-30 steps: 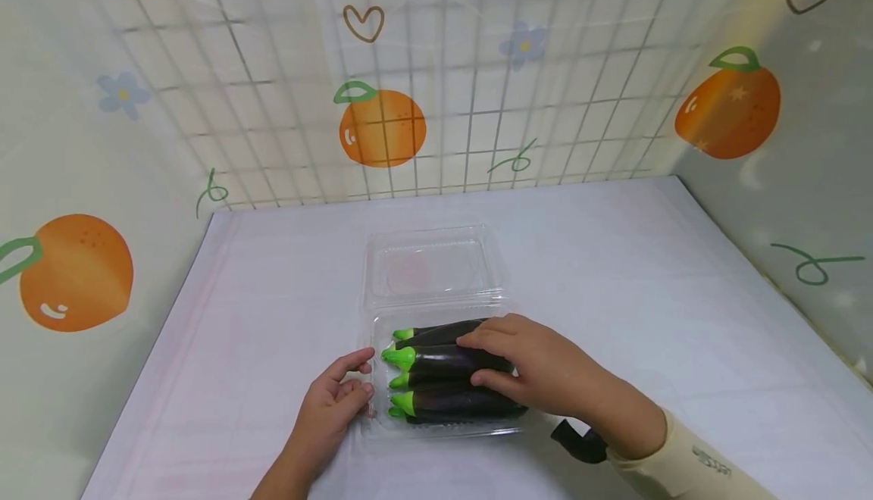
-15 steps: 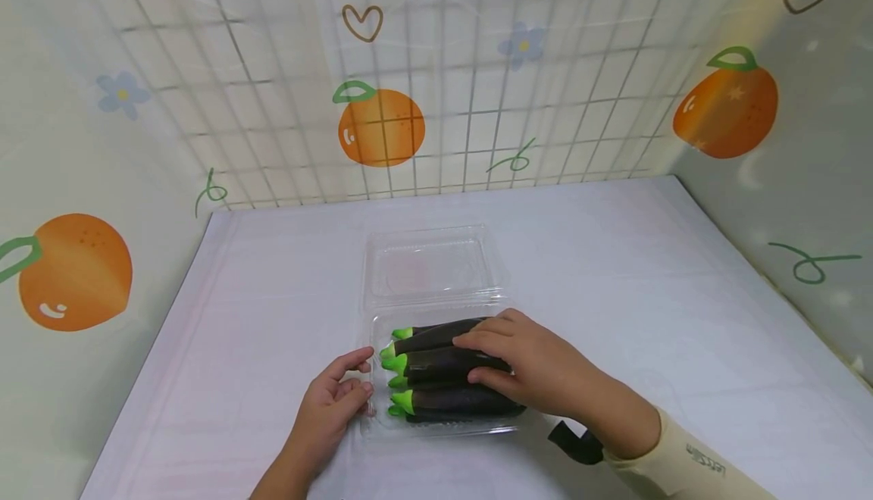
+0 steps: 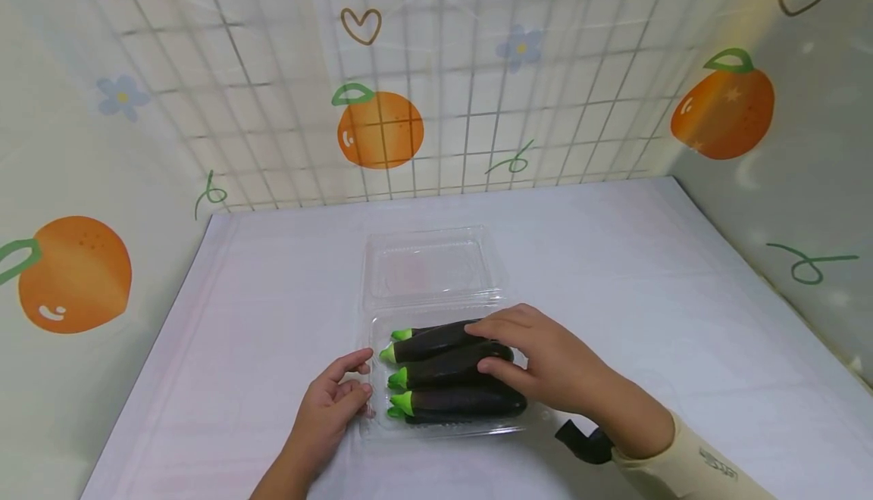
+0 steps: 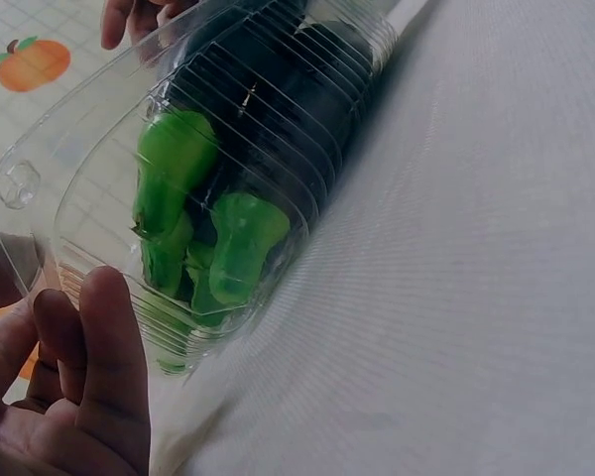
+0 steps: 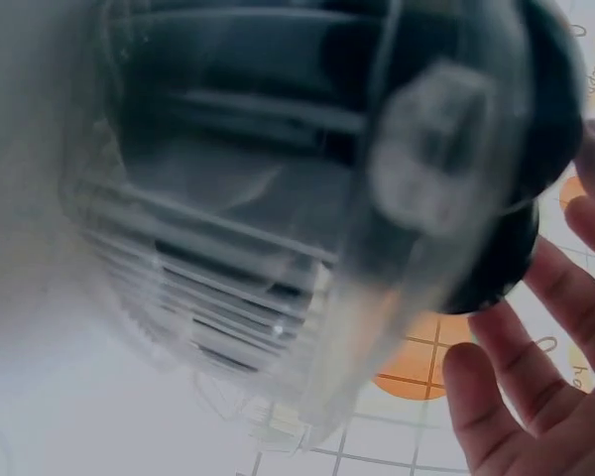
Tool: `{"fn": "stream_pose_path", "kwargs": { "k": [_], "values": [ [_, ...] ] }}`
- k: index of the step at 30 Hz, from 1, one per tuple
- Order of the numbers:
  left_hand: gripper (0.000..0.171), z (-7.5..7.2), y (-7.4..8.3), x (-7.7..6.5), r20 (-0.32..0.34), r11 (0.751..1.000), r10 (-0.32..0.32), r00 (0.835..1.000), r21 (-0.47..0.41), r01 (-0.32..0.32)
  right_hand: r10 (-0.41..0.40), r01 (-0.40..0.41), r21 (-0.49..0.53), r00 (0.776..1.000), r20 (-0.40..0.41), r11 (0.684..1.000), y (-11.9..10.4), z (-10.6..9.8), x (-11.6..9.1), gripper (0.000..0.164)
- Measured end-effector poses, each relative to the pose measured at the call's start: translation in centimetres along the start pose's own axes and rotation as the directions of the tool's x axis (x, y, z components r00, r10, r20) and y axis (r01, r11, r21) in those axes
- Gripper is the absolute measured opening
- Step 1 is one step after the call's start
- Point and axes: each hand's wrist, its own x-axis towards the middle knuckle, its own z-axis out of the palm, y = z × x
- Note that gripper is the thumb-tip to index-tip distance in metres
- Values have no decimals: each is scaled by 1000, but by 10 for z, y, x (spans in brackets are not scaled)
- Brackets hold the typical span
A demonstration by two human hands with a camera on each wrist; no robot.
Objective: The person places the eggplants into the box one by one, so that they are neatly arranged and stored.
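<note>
A clear plastic clamshell box [image 3: 377, 326] lies unfolded, with several dark eggplants [image 3: 450, 367] side by side in its near half. Their green stem ends [image 4: 178, 149] point left. My left hand [image 3: 327, 401] is at the box's left edge, fingertips right at the rim and fingers loosely bent. Over the right ends of the eggplants, my right hand [image 3: 552, 356] rests with fingers spread and fairly straight, fingertips on the upper ones. In the right wrist view, those fingers [image 5: 496, 362] show beside rounded dark eggplant ends; the box is blurred there.
The box's clear lid [image 3: 436, 265] lies flat behind the filled half. A white cloth covers the table [image 3: 614, 273]. Patterned curtains with printed oranges [image 3: 380, 130] enclose the back and sides. A black strap [image 3: 585, 443] is by the right wrist.
The upper eggplants have shifted and settled into a flatter row, their stem ends moving apart. My right hand has drawn slightly right and away from me. The left hand has stayed put.
</note>
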Motion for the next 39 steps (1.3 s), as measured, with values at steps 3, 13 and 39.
{"fn": "stream_pose_path", "kwargs": {
  "k": [3, 13, 39],
  "values": [
    [47, 0, 0, 0, -3, 1000, -1, 1000, -2, 1, -8, 8, -2, 1000, -8, 1000, 1, 0, 0, 43],
    [47, -2, -3, -1, 1, 1000, -6, 1000, -12, 6, 59, -59, 31, 998, 11, 998, 2, -4, -1, 42],
    [47, -1, -1, 1, 3, 1000, 11, 1000, -5, -11, 441, -378, 429, 896, -53, 820, 71, 0, -3, 50]
  ]
}}
